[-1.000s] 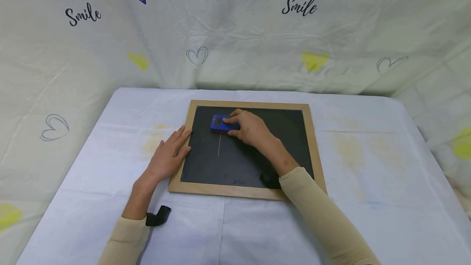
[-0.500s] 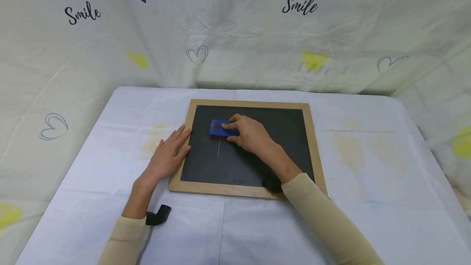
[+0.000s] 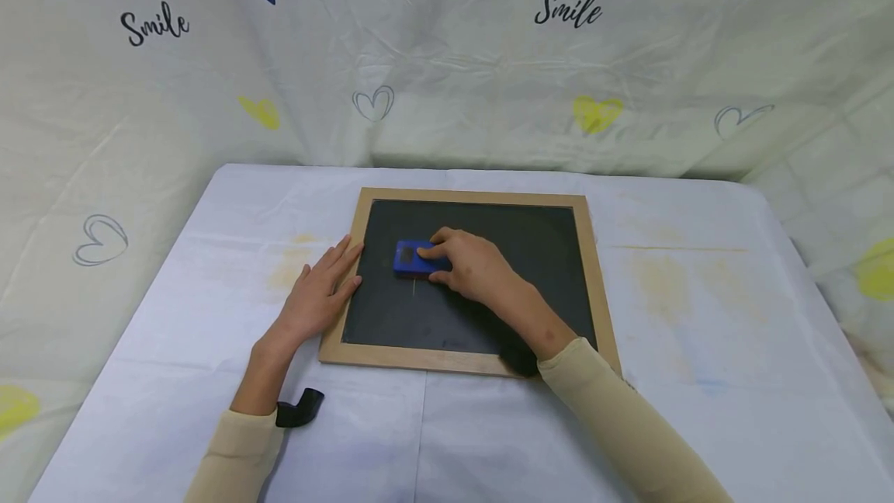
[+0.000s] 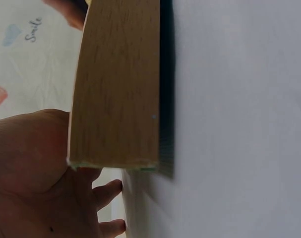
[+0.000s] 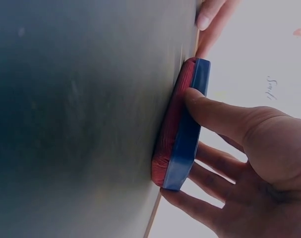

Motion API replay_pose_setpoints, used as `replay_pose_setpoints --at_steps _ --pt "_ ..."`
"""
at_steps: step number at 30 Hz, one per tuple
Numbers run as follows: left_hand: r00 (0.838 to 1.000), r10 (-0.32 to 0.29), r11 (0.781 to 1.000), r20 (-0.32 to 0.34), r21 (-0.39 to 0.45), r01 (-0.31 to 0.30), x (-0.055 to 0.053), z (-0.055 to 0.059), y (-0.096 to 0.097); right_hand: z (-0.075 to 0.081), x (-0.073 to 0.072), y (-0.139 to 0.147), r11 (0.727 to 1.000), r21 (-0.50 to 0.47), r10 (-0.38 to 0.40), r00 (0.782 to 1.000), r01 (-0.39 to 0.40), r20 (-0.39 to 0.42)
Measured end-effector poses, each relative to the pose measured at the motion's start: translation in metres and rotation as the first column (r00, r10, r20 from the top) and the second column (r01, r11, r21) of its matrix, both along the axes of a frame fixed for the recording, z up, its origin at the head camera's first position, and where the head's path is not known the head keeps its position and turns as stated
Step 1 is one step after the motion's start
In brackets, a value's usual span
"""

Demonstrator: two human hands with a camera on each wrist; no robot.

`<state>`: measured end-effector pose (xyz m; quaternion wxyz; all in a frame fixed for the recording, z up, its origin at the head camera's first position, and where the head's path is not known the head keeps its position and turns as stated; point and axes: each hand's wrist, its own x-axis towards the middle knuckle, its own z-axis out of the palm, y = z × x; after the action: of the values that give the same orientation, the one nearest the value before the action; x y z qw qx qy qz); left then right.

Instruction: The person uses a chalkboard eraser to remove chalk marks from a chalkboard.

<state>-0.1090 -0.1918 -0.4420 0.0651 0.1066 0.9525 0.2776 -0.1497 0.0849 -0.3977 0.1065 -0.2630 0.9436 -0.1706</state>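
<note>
A small blackboard [image 3: 475, 324] in a light wooden frame lies on the white-covered table. My right hand [image 3: 475, 266] grips a blue chalkboard eraser [image 3: 407, 257] by its sides, thumb on the near side and fingers on the far side. In the right wrist view the red felt underside of the eraser [image 5: 172, 131] faces down against the dark board. Just below the eraser a short, thin pale chalk line [image 3: 414, 287] shows. My left hand [image 3: 317, 297] rests with straight fingers on the left side of the frame; the left wrist view shows the wooden edge [image 4: 115, 89] beside the palm.
The white tablecloth [image 3: 684, 425] bears yellowish and bluish smudges, mostly right of the board. Behind the table hangs a pale curtain [image 3: 482, 115] printed with hearts, balloons and lettering. A black wrist mount [image 3: 300, 408] juts from the left sleeve.
My right hand has drawn the eraser down the board toward me, over the chalk line, which now shows much shorter. The left hand has stayed on the frame.
</note>
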Motion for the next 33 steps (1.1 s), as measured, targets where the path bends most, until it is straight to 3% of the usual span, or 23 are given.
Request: replay_pose_setpoints --at_steps 7,33 --pt "0.999 0.005 1.000 0.034 -0.028 -0.004 -0.002 0.001 -0.001 0.004 0.005 0.000 0.999 0.024 0.022 0.999 -0.022 0.024" --pt "1.000 0.001 1.000 0.031 -0.015 0.000 -0.002 -0.001 -0.001 0.008 0.030 -0.002 0.994 0.012 0.104 0.992 -0.105 0.074"
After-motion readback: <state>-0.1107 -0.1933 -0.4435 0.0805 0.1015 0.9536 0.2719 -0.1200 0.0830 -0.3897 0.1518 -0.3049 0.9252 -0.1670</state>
